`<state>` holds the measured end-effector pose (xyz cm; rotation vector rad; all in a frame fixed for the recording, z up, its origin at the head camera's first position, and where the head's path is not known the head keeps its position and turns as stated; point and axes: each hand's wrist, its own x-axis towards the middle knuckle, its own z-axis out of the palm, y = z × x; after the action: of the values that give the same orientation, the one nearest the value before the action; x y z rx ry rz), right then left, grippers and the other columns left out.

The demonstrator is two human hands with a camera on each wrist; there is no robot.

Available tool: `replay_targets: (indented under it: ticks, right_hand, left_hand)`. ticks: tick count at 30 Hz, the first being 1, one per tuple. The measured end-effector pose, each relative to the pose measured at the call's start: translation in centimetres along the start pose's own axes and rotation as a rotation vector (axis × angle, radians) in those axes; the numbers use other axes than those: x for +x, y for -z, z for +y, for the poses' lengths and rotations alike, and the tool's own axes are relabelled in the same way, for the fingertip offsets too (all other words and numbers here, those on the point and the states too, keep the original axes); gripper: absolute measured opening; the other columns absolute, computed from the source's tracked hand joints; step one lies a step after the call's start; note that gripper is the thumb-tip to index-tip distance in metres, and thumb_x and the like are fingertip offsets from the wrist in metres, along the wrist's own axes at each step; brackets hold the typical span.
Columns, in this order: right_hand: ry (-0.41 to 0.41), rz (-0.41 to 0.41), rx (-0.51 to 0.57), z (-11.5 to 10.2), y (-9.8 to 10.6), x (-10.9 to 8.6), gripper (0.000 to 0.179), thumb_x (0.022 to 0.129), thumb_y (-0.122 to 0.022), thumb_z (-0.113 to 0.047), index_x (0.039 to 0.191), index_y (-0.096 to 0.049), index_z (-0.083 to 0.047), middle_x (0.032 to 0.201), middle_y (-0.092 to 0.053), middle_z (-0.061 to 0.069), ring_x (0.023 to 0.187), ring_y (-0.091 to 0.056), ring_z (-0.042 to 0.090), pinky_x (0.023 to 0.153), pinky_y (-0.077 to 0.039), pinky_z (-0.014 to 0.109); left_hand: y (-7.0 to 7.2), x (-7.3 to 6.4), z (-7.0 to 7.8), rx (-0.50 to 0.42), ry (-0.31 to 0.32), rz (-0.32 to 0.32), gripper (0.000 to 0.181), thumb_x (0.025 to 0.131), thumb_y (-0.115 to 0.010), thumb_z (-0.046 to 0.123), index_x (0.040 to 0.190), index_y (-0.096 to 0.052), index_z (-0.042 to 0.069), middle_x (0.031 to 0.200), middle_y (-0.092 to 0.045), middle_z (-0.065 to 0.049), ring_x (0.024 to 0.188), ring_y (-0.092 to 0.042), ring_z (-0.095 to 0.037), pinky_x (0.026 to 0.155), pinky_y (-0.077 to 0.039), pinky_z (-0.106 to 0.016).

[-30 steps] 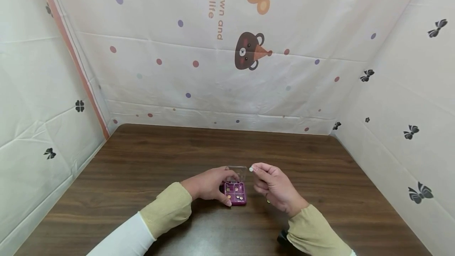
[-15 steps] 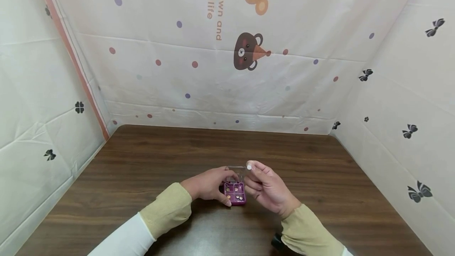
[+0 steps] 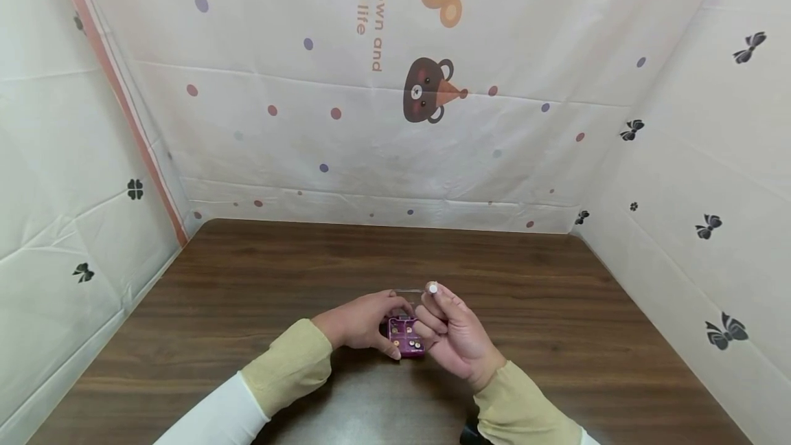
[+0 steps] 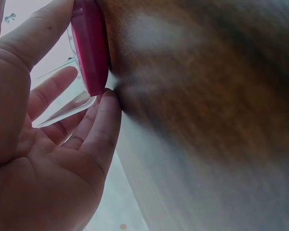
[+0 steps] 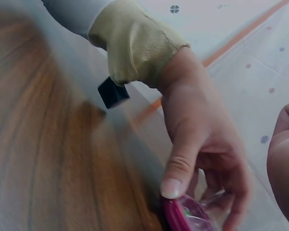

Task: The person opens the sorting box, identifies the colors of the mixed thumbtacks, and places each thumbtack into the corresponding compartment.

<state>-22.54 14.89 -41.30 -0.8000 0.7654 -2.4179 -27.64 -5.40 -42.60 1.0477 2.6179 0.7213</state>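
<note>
A small purple box [image 3: 406,353], divided into compartments with several tiny round pieces inside, sits on the brown table. Its clear lid [image 4: 67,114] stands raised at the back. My left hand [image 3: 364,321] grips the box from the left, thumb at the near side and fingers by the lid; the left wrist view shows the fingertips at its edge. Above the box's right side, my right hand [image 3: 457,338] pinches a small white round piece [image 3: 432,289] between thumb and index finger. The other right fingers curl in and partly hide the box and lid.
The brown wooden table [image 3: 278,259] spreads around the hands. White printed cloth [image 3: 259,143] hangs behind it and along both sides. A dark block [image 5: 113,93] sits under the left cuff, and another dark item [image 3: 472,433] shows under the right sleeve.
My right hand has moved left with the white piece, from beside the box to over its right side, turning its palm more into view. The left hand keeps its hold on the box.
</note>
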Motion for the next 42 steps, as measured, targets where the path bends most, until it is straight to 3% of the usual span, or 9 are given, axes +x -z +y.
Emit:
replay_targets:
  ticks: [17, 27, 42]
  right_hand:
    - [-0.03, -0.049, 0.056, 1.4, -0.9, 0.1, 0.036, 0.113, -0.034, -0.024, 0.093, -0.064, -0.018, 0.07, -0.02, -0.005, 0.059, -0.017, 0.008, 0.057, -0.015, 0.02]
    - [-0.022, -0.105, 0.083, 1.8, -1.5, 0.3, 0.04, 0.114, -0.029, -0.024, 0.079, -0.047, -0.018, 0.068, -0.02, -0.006, 0.057, -0.016, 0.008, 0.056, -0.013, 0.02]
    - [-0.024, -0.148, 0.108, 1.8, -2.2, 0.3, 0.031, 0.112, -0.037, -0.024, 0.097, -0.064, -0.019, 0.069, -0.019, -0.006, 0.056, -0.016, 0.006, 0.054, -0.012, 0.019]
  left_hand:
    - [-0.1, -0.1, -0.1, -0.002, -0.024, 0.024, 0.066, 0.073, -0.094, 0.037, 0.129, -0.063, 0.021, 0.108, -0.059, 0.005, 0.099, -0.057, -0.009, 0.094, -0.049, -0.029]
    - [-0.2, 0.0, -0.2, -0.02, -0.03, 0.02, 0.062, 0.073, -0.094, 0.034, 0.125, -0.063, 0.021, 0.104, -0.057, 0.003, 0.094, -0.057, -0.01, 0.088, -0.048, -0.026]
    - [-0.2, 0.1, -0.2, -0.025, -0.028, 0.013, 0.064, 0.073, -0.094, 0.035, 0.127, -0.063, 0.021, 0.107, -0.059, 0.002, 0.096, -0.057, -0.011, 0.09, -0.048, -0.027]
